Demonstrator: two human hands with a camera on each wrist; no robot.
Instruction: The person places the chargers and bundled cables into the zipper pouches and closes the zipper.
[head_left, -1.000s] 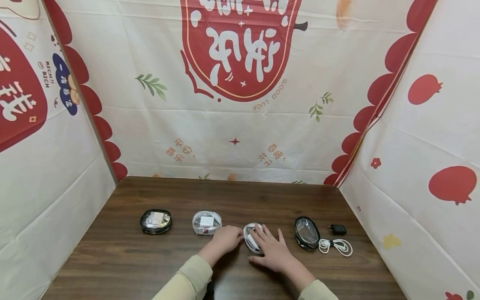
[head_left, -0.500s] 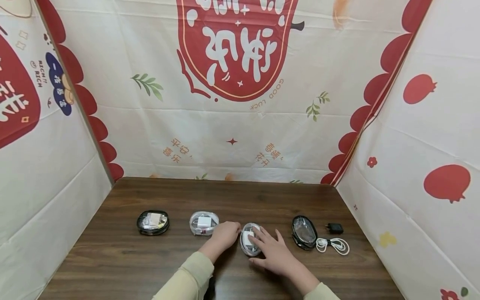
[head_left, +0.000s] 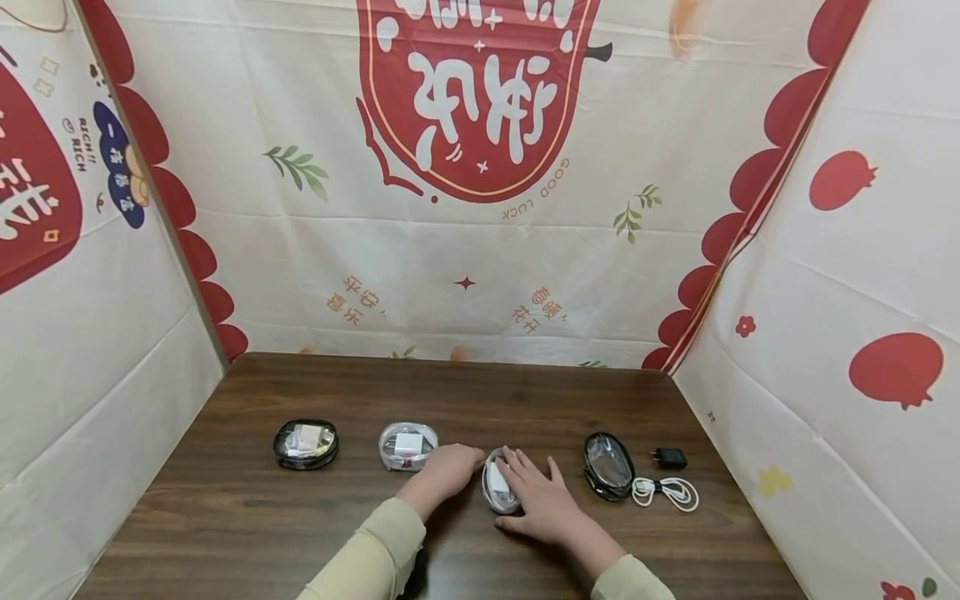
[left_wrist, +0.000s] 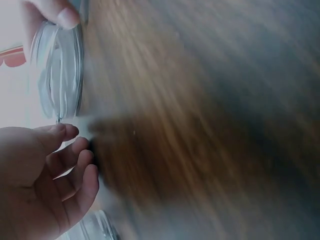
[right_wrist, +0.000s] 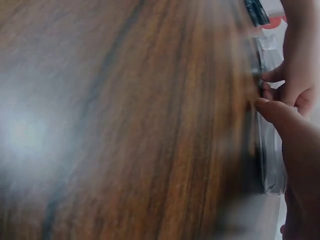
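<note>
Clear pouch (head_left: 497,493) lies partly under the right hand (head_left: 543,502).

Clear pouch (head_left: 500,501): turned slightly since a second ago, near end farther left
Left hand (head_left: 447,470): shifted a little toward its far end
Right hand (head_left: 546,503): fingertips slightly farther over it

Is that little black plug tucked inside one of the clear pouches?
No, the black plug lies outside them on the brown table, just beyond the bundled white cable.
</note>
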